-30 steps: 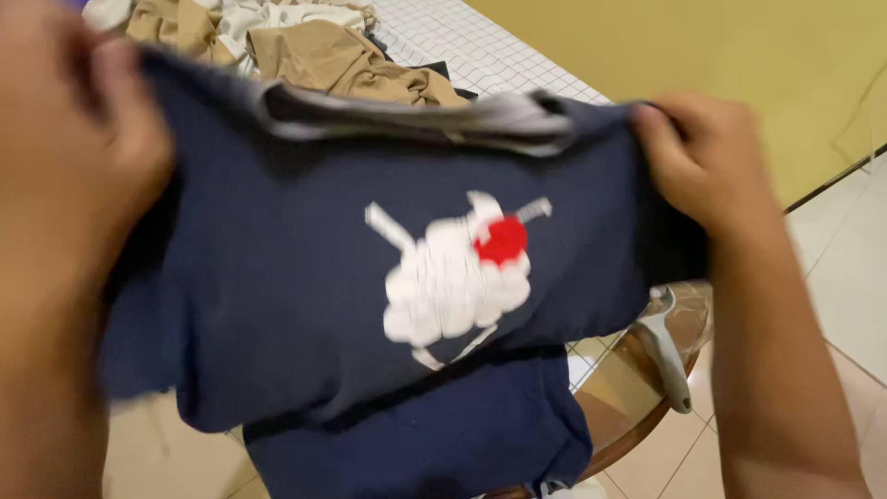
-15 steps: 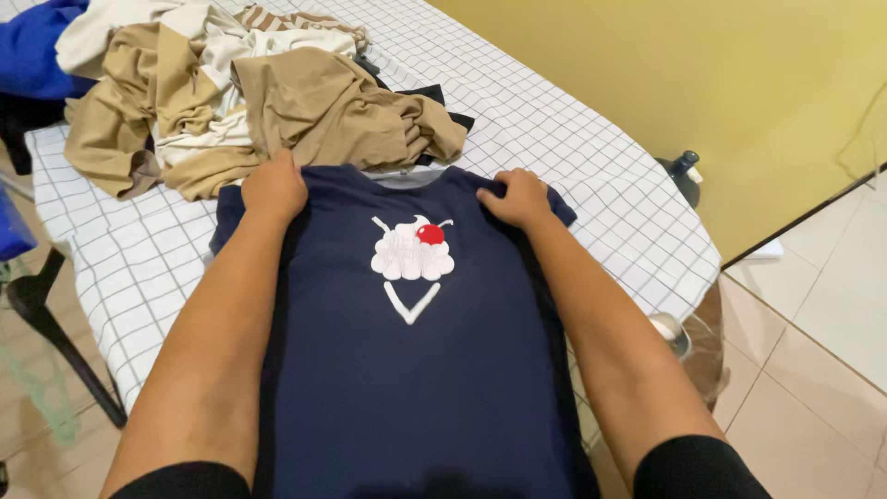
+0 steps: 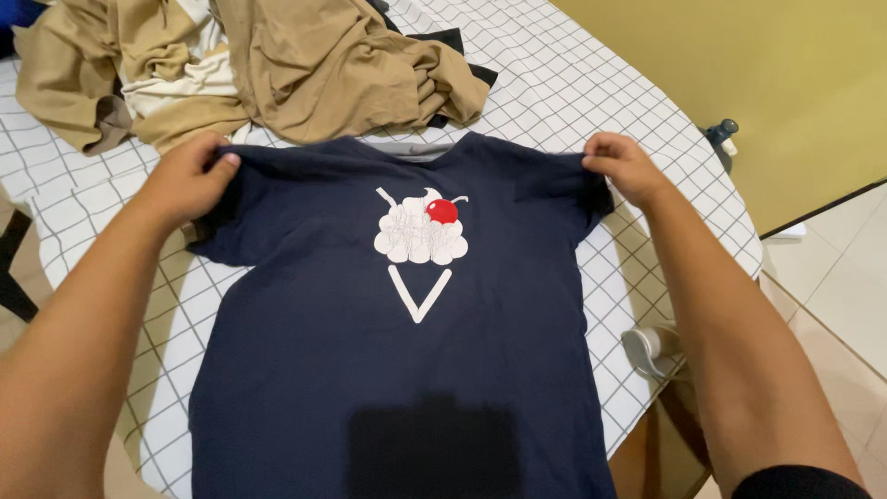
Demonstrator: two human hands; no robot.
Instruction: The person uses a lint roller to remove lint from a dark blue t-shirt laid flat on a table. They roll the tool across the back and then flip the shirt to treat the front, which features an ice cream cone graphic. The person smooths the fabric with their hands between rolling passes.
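A navy t-shirt [image 3: 370,370] with a white ice-cream print and a red cherry lies flat, front up, on a table under a white checked cloth [image 3: 637,212]. My left hand [image 3: 189,180] pinches the shirt's left shoulder at the sleeve. My right hand [image 3: 621,164] pinches the right shoulder and sleeve. Both arms are spread wide, holding the shoulders apart and the shirt stretched across the table.
A heap of tan and cream clothes [image 3: 277,74] lies behind the shirt, with a dark garment [image 3: 453,46] poking out. A grey object [image 3: 651,351] sits at the table's right edge. A yellow wall [image 3: 758,74] and tiled floor [image 3: 832,296] are on the right.
The shirt was held up in the air, then laid on the table. My hands have since slid outward from the collar area to the shoulders, spreading the shirt flat.
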